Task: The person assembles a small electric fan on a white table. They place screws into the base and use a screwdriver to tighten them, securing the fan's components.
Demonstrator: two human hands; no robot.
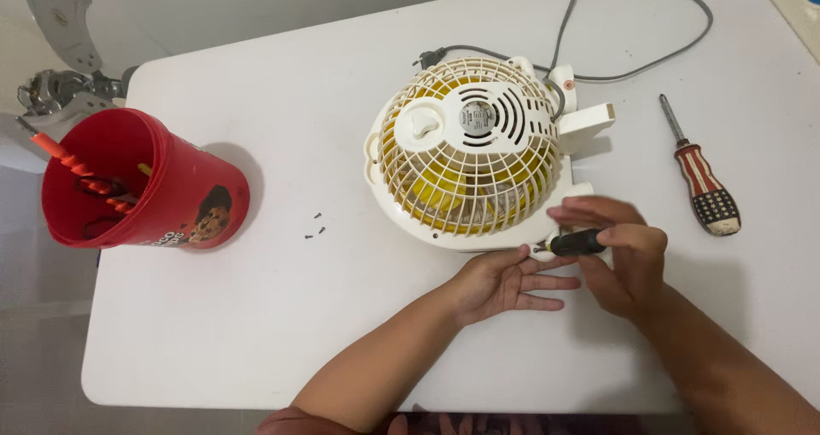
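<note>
The right hand (619, 256) is closed around a small black-handled screwdriver (576, 244), its tip at the near rim of the cream plastic-grilled fan with yellow blades (474, 149) lying mid-table. The left hand (504, 281) rests open and flat beside it, holding nothing.

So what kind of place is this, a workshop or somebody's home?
Probably a home used for small repairs, not a proper workshop: a plain white plastic folding table, a red plastic bucket holding tools, and a small cream desk fan lying face down while the right hand works a black-handled screwdriver.
</note>
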